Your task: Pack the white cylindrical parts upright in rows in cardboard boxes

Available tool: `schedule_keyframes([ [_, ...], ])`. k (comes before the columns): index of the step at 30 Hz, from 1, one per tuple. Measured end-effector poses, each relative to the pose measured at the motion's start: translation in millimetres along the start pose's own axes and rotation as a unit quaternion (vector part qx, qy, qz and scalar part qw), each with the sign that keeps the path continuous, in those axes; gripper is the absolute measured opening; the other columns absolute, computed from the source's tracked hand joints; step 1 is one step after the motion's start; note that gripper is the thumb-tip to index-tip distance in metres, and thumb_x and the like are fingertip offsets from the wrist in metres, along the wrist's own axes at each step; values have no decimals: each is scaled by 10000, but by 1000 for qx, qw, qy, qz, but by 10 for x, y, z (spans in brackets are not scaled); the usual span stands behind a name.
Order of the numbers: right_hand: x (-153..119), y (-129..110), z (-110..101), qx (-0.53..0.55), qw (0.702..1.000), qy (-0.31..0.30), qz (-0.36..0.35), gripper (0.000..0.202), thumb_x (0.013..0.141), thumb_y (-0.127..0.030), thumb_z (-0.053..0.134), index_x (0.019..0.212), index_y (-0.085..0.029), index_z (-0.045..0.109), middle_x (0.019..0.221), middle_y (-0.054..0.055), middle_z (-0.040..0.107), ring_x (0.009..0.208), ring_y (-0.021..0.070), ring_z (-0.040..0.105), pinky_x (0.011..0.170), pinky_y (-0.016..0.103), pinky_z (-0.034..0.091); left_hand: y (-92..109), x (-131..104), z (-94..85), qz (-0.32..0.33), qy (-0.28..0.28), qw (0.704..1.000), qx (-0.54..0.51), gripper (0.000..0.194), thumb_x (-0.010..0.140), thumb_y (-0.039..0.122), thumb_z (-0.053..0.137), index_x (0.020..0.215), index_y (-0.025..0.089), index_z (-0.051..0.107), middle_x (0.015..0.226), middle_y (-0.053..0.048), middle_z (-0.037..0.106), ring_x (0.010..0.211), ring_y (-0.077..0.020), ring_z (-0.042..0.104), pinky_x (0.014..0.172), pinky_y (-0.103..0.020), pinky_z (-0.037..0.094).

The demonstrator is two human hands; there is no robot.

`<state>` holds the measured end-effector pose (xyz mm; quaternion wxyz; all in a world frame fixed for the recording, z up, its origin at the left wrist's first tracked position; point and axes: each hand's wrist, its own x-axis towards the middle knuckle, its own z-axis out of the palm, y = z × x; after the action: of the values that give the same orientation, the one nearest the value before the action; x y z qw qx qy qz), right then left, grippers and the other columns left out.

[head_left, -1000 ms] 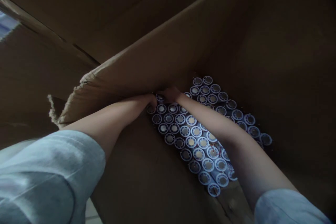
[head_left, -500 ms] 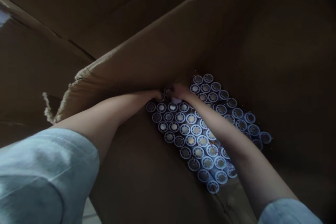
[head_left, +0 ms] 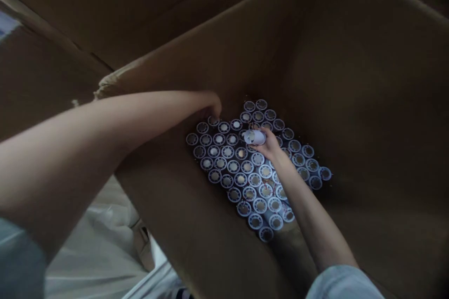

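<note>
My right hand [head_left: 271, 144] is closed round a white cylinder [head_left: 256, 137], tilted on its side above the others, with its open-looking end turned left. Bent down at the wrist, my left hand [head_left: 214, 104] is by the far wall, its fingertips close to one round-topped cylinder [head_left: 213, 121]. Most of its fingers are hidden, so their grip does not show. Below both hands, many white cylinders [head_left: 233, 166] stand upright in packed rows, each with a slotted white ring and a pale disc on top.
A deep cardboard box [head_left: 368, 117] surrounds the cylinders, with bare brown floor on the right. Its upper edge [head_left: 168, 51] runs behind my left forearm. More cardboard [head_left: 38, 70] stands at the left. Pale fabric [head_left: 101, 243] lies outside the box, lower left.
My right hand has moved right from beside the left hand, bringing the white cylinder up above the rows. My left hand has risen slightly. The view has shifted, showing more of the box's edges.
</note>
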<state>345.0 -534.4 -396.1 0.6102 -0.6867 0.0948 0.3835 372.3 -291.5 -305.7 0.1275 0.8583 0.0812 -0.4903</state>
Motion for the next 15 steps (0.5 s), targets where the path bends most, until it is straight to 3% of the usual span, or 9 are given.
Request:
schedule_keyframes([
  [3,-198,-342,128,31,997,-29,-69,379,841,-442,342,1104,-207,480,1008,87,633,959,247,604,706,393,538,292,-467,-279,77,-31,996,-33,448,695,451,682,1014,136,663,978,-55,658,1100,-300,543,922,-389,447],
  [6,-510,-781,419,11,981,-78,-175,405,839,-480,440,1173,-250,435,1115,60,590,1021,239,582,744,396,552,494,-1221,-313,211,66,973,-63,597,734,507,615,1230,180,555,1139,-11,599,1197,-284,453,993,-342,381],
  [8,-793,-1074,663,9,965,-101,-243,433,848,-485,496,1217,-280,400,1155,45,560,1045,225,572,768,382,558,519,-1737,-174,242,168,955,-45,616,768,475,586,1300,181,486,1214,-21,547,1217,-294,431,1020,-355,351],
  [11,-1226,-1380,994,23,941,-148,-304,454,866,-510,513,1256,-329,367,1185,28,536,1045,203,572,775,368,565,376,-2325,153,210,331,919,-25,591,776,372,617,1314,196,451,1265,-74,494,1172,-305,484,996,-403,382],
  [13,-1408,-1387,1137,-3,928,-177,-327,450,896,-527,458,1297,-360,338,1228,26,526,1062,199,570,784,385,564,168,-2584,358,187,411,891,-40,554,778,337,625,1292,211,457,1262,-92,492,1133,-289,521,967,-409,417],
  [15,-1436,-1165,1208,-83,914,-172,-359,447,937,-508,365,1356,-366,297,1307,43,496,1131,211,543,838,423,543,-104,-2788,526,175,461,866,-81,503,792,370,613,1254,220,480,1238,-79,524,1112,-266,538,954,-397,440],
])
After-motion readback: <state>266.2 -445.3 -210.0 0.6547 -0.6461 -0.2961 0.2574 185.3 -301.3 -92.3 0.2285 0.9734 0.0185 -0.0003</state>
